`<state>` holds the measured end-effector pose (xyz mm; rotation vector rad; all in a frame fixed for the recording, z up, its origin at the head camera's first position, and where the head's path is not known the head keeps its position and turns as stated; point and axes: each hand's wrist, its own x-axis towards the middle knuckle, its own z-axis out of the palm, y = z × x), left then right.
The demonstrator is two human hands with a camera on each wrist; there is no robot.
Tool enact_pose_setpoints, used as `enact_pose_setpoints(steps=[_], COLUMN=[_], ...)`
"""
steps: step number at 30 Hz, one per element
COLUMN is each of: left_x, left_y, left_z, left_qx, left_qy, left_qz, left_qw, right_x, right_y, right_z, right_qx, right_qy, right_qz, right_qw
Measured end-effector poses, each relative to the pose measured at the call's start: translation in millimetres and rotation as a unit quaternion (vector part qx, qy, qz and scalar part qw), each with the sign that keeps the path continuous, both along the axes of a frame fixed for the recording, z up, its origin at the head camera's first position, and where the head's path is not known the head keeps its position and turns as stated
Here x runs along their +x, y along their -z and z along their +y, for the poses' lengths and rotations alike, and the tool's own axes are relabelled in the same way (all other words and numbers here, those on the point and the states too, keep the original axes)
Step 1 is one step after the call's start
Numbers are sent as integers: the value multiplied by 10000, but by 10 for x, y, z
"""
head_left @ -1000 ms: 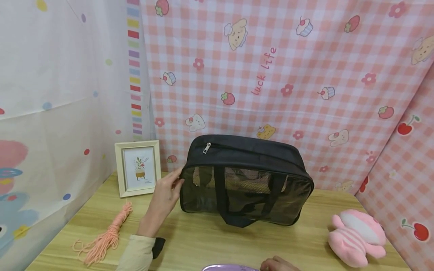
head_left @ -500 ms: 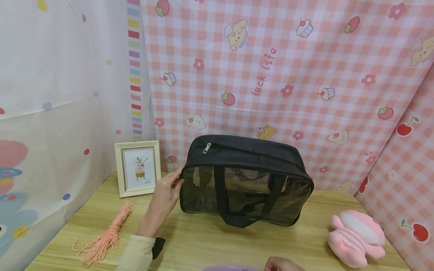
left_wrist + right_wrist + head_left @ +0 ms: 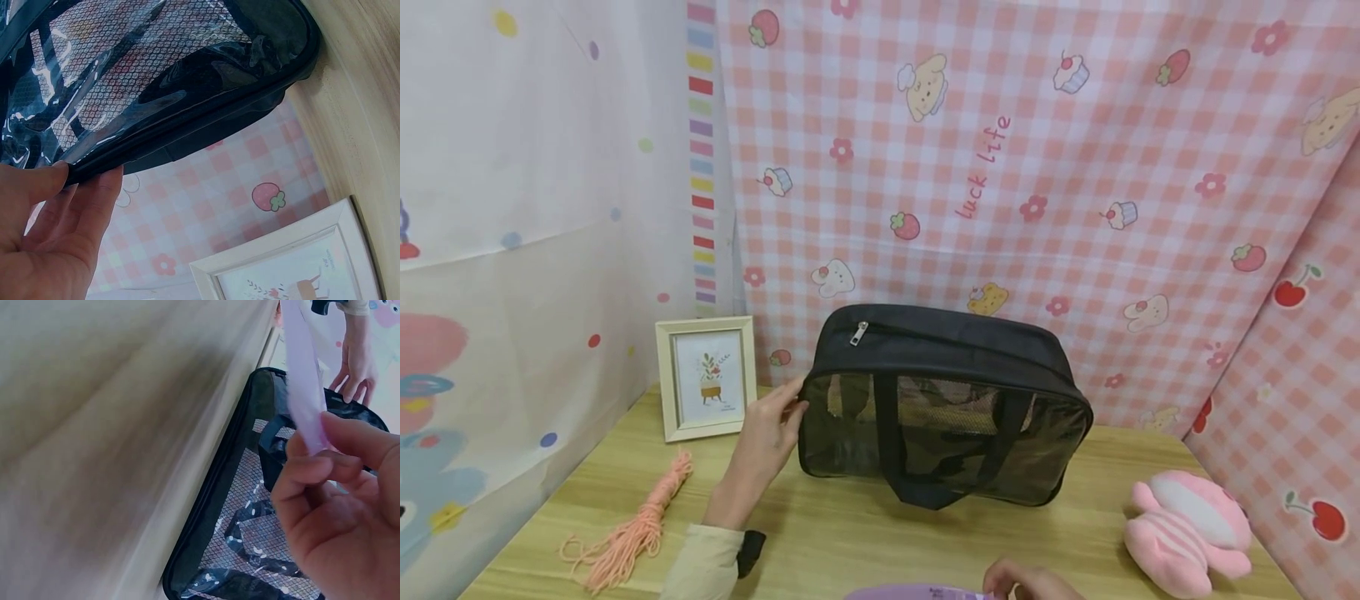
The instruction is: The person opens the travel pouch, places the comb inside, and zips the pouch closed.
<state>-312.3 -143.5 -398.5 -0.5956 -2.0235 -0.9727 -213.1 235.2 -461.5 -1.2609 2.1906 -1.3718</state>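
Observation:
A black bag [image 3: 936,350] with see-through dark sides, mesh behind them and two hanging handles stands upright on the wooden table. At its left end, my left hand [image 3: 769,429] pinches the edge; the left wrist view shows the thumb on the front and the fingers [image 3: 100,203] behind the piping. Low in the head view, my right hand [image 3: 1030,581] pinches one end of a thin, flat purple item [image 3: 917,593] with small print on it. That purple item [image 3: 304,375] appears edge-on in the right wrist view, in front of the bag; its kind is unclear.
A cream picture frame [image 3: 747,375] stands left of the bag, close to the left hand. A bundle of peach cord [image 3: 651,517] lies at the table's left. On the right lies a pink plush toy [image 3: 1187,533]. Patterned cloth [image 3: 880,183] hangs behind and at both sides.
The right hand has shifted slightly to the right, and the purple item has tilted so that print now shows on it. The left hand stays at the bag's edge. The head view has tipped slightly upward.

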Motion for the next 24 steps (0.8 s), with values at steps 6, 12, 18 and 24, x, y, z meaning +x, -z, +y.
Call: enact_pose_setpoints(steps=[6,12,18,24], left_x=[2,3,3,12], left_y=[17,32,14,1], left_z=[-5,-8,-3,-3], left_qx=[-7,0,20,13], left_qy=[18,34,-1,-10], left_qz=[-77,-134,-163,-237], left_qw=[10000,9999,9999,9997], right_x=[68,98,106,119], right_y=[-97,-153,-208,-292], right_z=[5,15,23,44], right_qx=[-81,-269,-466,-709], right_qy=[347,444,790,997], right_qz=[29,-131,654,738], right_qw=[9994,9986,9936,9897])
